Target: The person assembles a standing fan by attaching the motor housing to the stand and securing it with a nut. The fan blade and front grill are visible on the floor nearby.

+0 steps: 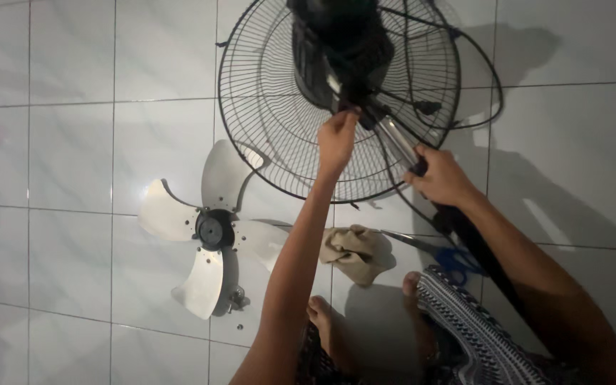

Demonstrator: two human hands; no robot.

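A dismantled standing fan is laid on the tiled floor [73, 157]. The left hand [336, 139] is raised to the motor housing [340, 50] behind the rear wire guard [265, 107], its fingers [344, 117] pinched narrowly on something small at the base of the housing; what is pinched cannot be told. The right hand [442, 178] is closed around the fan pole [401, 142], just below its chrome section.

The silver fan blade [212, 232] is set apart on the floor, to the left of the arm, with a small nut or screw [235, 298] beside it. A beige cloth [356, 251] and blue-handled scissors [436, 249] are placed near the bare feet.

A slip could be judged likely if the pole were let go, since the guard and motor seem to be steadied only by that grip. The loose hardware could be lost or trodden on, and the scissors' points lie close to the foot [413, 284].

The floor is of pale glossy tiles, dimly lit, with hard shadows cast; nothing more of the room is shown.
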